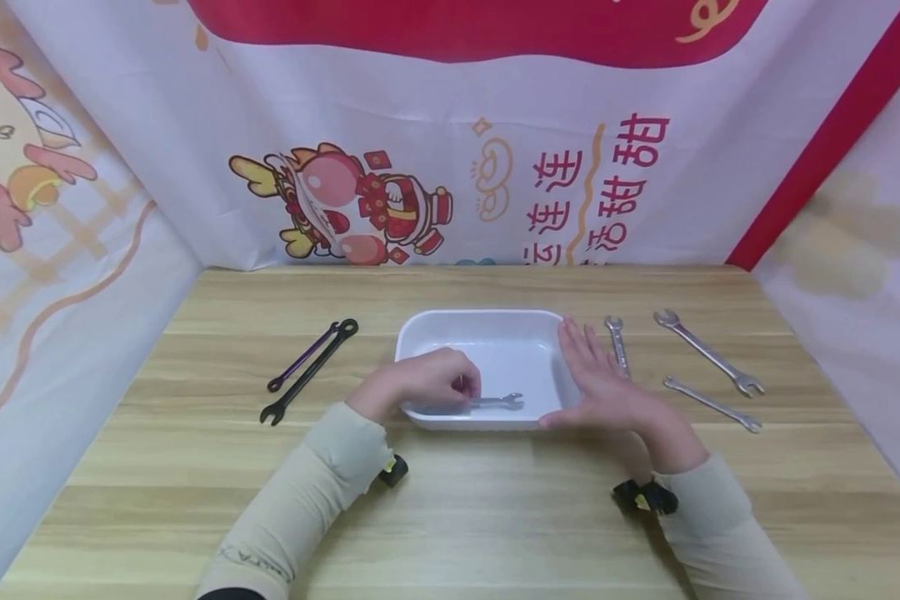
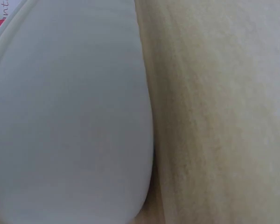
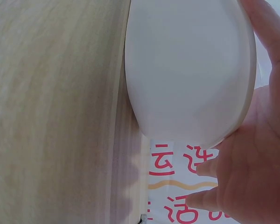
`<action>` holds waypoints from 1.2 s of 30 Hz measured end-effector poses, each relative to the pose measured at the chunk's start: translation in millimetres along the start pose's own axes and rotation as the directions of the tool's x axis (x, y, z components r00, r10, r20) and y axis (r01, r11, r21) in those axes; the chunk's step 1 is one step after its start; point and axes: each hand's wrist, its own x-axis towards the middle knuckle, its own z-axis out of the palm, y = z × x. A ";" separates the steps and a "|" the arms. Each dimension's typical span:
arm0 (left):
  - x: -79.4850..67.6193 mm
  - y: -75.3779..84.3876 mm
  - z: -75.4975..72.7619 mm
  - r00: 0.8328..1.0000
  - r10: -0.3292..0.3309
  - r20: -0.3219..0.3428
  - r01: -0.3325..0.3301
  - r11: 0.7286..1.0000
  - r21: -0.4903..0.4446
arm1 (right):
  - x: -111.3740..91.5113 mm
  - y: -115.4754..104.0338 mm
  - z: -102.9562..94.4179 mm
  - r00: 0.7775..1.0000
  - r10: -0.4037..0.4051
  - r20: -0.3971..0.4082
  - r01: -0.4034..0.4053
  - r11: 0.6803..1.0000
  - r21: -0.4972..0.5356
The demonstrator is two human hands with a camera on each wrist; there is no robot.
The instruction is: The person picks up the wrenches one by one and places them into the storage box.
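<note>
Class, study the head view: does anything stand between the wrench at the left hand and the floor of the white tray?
Nothing visible does. The left hand holds the wrench within the outline of the white tray, and the right hand is off to the side, at the tray's right end.

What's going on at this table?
A person is handling wrenches around a white tray. The left hand holds a small silver wrench at the tray's near side, its open end showing past the fingers; whether it touches the bottom is hard to tell. The right hand, fingers spread, rests against the tray's right end. Two dark wrenches lie on the table left of the tray, and three other silver wrenches lie to its right.
</note>
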 end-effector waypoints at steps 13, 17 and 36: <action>5.1 -1.2 3.6 1.000 0.018 0.002 -0.018 0.999 0.033 | 1.1 0.2 0.3 1.000 0.006 -0.009 -0.006 1.000 -0.016; 6.1 -2.5 4.5 1.000 0.019 0.003 -0.019 0.999 0.042 | 0.9 0.0 0.6 1.000 0.000 -0.009 0.000 1.000 -0.020; 2.2 0.8 4.2 1.000 -0.012 -0.027 0.014 0.997 0.077 | -1.8 -3.8 -0.2 1.000 0.004 -0.004 -0.004 1.000 0.013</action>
